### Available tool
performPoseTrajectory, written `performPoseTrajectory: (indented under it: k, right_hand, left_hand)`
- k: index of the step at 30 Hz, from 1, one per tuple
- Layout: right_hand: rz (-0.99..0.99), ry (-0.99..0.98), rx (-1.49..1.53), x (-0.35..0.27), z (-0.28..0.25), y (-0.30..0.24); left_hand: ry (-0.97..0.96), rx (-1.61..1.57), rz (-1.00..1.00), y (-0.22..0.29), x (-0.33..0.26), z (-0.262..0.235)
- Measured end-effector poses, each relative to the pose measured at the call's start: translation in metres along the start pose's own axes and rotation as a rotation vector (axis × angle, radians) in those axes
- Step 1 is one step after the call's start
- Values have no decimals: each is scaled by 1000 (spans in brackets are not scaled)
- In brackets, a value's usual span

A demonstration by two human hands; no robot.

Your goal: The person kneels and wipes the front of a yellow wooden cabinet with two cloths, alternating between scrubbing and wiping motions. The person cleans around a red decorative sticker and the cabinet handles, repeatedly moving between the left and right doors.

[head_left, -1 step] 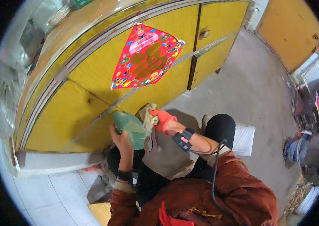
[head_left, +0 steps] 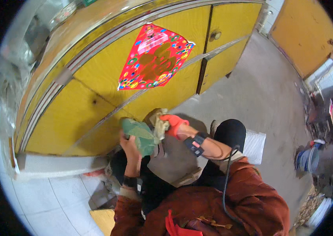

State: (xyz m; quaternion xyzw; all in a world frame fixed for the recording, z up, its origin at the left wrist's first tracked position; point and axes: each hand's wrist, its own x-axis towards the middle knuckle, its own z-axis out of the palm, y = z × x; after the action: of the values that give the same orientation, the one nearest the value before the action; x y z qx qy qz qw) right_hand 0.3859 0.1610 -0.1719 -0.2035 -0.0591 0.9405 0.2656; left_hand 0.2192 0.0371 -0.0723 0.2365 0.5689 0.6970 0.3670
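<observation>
My left hand (head_left: 129,148) is bare and grips a green, rounded object (head_left: 142,137) from its left side; blur keeps me from telling its kind. My right hand (head_left: 175,122), in an orange-red glove, is closed on a crumpled, pale yellowish cloth (head_left: 160,125). The cloth touches or nearly touches the right side of the green object. Both are held in front of the yellow cabinet (head_left: 72,126), above my lap. Some fingers of each hand are hidden.
A red diamond-shaped decoration (head_left: 156,59) is stuck on the cabinet. On the grey floor (head_left: 271,98) lies a white sheet (head_left: 255,147) beside my knee. A bucket (head_left: 308,159) stands among clutter at the right. White tiles (head_left: 36,192) cover the lower left.
Both hands, with the green object and the cloth, have shifted slightly to the right. The cloth has moved a little down against the green object's edge. The grips look the same.
</observation>
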Motion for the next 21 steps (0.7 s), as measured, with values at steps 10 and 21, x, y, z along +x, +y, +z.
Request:
performPoseTrajectory:
  k: [10, 21]
  right_hand:
    - [-190, 508, -177, -104, -42, -93]
    - [-154, 385, -332, -105, -24, -70]
  left_hand:
    - [48, -739, -548, -41, 30, 47]
    - [558, -532, -384, -66, 82, 106]
